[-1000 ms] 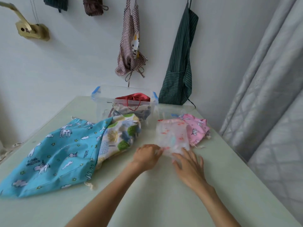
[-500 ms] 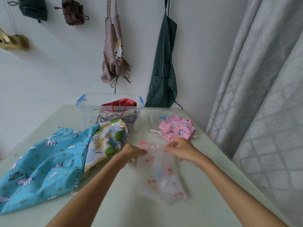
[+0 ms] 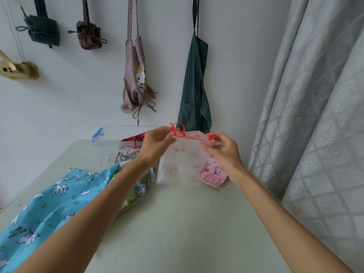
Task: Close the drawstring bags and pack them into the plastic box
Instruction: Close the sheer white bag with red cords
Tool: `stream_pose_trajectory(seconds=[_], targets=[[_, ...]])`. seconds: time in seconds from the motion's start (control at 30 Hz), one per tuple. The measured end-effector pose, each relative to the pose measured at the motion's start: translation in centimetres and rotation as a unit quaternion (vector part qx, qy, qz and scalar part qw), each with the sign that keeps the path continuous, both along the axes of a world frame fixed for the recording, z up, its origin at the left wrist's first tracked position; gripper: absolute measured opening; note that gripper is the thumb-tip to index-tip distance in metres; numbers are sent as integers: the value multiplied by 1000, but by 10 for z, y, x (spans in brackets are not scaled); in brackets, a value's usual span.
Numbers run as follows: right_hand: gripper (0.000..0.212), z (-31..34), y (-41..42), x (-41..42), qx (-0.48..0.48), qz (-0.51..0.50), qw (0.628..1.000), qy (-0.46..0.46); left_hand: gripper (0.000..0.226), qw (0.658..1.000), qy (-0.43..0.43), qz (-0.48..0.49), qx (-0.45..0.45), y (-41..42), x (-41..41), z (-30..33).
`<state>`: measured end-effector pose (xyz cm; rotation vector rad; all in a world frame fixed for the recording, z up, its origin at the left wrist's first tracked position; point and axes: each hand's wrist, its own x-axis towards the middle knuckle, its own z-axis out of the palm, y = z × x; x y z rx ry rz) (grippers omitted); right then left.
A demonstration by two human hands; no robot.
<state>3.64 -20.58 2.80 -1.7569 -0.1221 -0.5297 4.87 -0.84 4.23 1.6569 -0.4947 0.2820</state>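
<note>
A translucent white drawstring bag [image 3: 178, 164] with small red marks is held up above the table [image 3: 187, 223], stretched between both hands at its top edge. Its left top corner, where a red drawstring [image 3: 178, 130] loops upward, is pinched by the left hand [image 3: 155, 143]; its right top corner, with another bit of red cord, is pinched by the right hand [image 3: 222, 149], fingers curled round the hem. The body of the bag hangs below the hands, its lower edge near the table. Behind the bag and to its left, the plastic box [image 3: 118, 137] with blue clips is seen, red and patterned fabric already inside it. Just right of the bag, partly hidden behind it, a pink bag [image 3: 213, 173] lies on the table. Left of the bag, a leaf-print bag [image 3: 137, 194] and a large blue unicorn bag [image 3: 53, 198] are spread flat, partly covered by the left forearm.
</note>
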Motion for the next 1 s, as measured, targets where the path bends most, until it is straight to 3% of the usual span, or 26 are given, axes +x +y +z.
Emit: stream_pose_trajectory(seconds=[0.07,0.13,0.27,0.33,0.4,0.47,0.57,0.67,0.73,0.8,0.9,1.0], targets=[[28,10,3,-9,-24,-9,997,-78,19,998,-60,27,-18,-4,0,14],[30,4,4,-18,-56,-5,994,-95,19,993,-96,61,20,-4,1,11],[32,-62,-1,-34,-130,-24,991,-24,23,964,-97,117,218,4,-2,-48],[32,-102,-4,-47,-212,-47,974,61,21,936,-58,131,321,5,-15,-85],[26,-132,-7,-64,-306,-54,941,131,19,914,-7,113,389,8,-29,-118],[20,-145,-12,-77,-342,-41,927,148,24,898,37,59,434,16,-39,-136],[21,-138,-23,-88,-375,-32,915,144,43,909,112,0,402,30,-53,-146],[20,-127,-31,-96,-365,-48,920,133,24,920,169,84,344,35,-68,-144],[17,-122,-33,-98,-332,-67,931,137,45,893,193,127,388,30,-79,-140],[35,-121,-29,-97,-318,-84,928,178,54,860,183,148,454,20,-88,-140],[43,-128,-14,-92,-335,-82,908,237,40,851,160,164,473,6,-90,-150],[23,-133,-9,-90,-331,-107,912,218,23,878,148,164,425,9,-86,-156]])
